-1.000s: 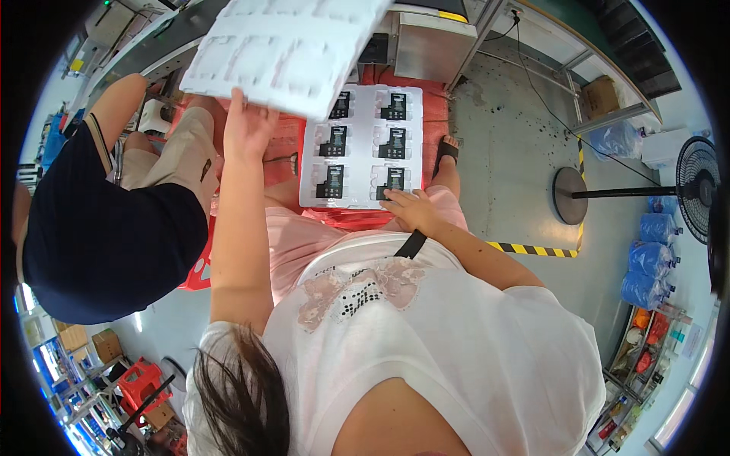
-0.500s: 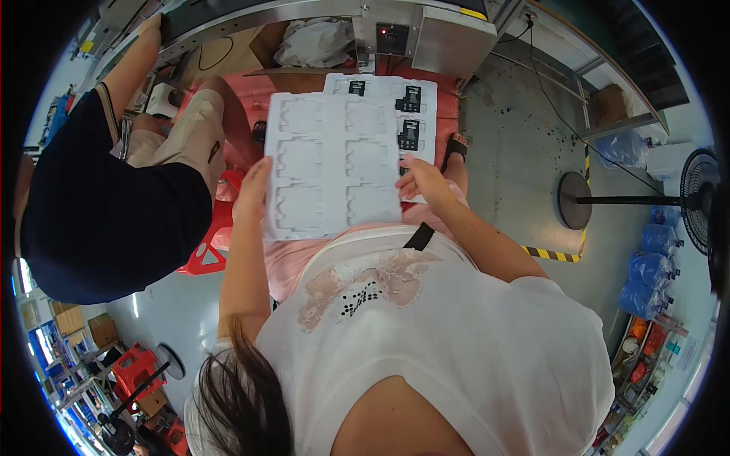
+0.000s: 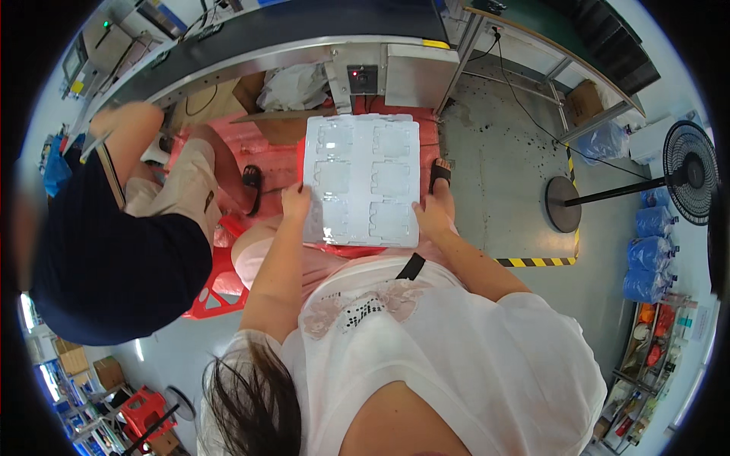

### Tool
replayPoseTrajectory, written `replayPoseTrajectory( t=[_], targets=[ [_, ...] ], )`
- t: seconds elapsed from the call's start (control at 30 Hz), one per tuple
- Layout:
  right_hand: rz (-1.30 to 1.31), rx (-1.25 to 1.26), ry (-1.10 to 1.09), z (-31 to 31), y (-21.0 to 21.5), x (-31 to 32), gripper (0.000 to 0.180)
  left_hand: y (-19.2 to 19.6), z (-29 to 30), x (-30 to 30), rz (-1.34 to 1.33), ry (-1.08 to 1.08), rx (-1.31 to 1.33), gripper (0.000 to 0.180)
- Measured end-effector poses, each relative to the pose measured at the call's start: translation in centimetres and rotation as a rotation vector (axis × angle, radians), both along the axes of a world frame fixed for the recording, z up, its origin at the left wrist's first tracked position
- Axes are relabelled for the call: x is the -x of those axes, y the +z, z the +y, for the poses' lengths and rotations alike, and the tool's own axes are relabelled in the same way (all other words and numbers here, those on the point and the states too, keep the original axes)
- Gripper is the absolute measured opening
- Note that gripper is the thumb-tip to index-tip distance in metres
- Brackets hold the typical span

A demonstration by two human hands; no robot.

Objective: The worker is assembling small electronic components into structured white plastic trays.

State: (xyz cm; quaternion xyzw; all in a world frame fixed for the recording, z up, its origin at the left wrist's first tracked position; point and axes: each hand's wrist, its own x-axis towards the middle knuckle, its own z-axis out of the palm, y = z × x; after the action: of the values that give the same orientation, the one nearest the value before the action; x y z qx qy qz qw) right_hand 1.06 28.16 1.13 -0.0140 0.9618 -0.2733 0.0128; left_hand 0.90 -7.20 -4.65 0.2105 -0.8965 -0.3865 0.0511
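A white plastic tray (image 3: 360, 182) with several moulded recesses in two columns lies in front of me, above my lap. Its recesses look bare, and light glints off some of them. My left hand (image 3: 296, 202) grips the tray's left edge, fingers closed around it. On the opposite side, my right hand (image 3: 432, 218) holds the right edge near the lower corner, thumb on top. Whatever lies beneath the tray is hidden, and no black battery shows now.
Beyond the tray runs a conveyor (image 3: 304, 38) with a metal frame and a control box (image 3: 363, 79). A co-worker (image 3: 122, 243) sits at my left on a red stool (image 3: 217, 292). A black standing fan (image 3: 688, 167) and wrapped blue water bottles (image 3: 648, 258) stand at the right.
The upper white tray has shifted right and now covers the tray with black batteries. My right hand has closed on its edge. The co-worker's arm has moved.
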Motion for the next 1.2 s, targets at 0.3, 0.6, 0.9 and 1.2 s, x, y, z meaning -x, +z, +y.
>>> replayPoseTrajectory(
  t=[0.3, 0.6, 0.9, 1.2],
  targets=[
    [-0.339, 0.186, -0.094, 0.1, -0.7, 1.7, 0.049, 2.3, 1.4, 1.2, -0.123, 0.033, 0.143, 0.031],
    [-0.341, -0.061, 0.107, -1.1, -1.5, 1.0, 0.039, 2.6, 1.7, -2.0, -0.227, 0.065, 0.131, 0.03],
    [-0.308, -0.585, 0.824, -1.5, -0.9, 4.7, 0.032, 3.2, 2.4, -6.1, 0.002, 0.231, 0.093, 0.036],
    [-0.322, 0.295, 0.739, -7.0, 27.2, 16.1, 0.025, 6.8, -0.1, -4.5, -0.024, 0.052, 0.06, 0.023]
  ],
)
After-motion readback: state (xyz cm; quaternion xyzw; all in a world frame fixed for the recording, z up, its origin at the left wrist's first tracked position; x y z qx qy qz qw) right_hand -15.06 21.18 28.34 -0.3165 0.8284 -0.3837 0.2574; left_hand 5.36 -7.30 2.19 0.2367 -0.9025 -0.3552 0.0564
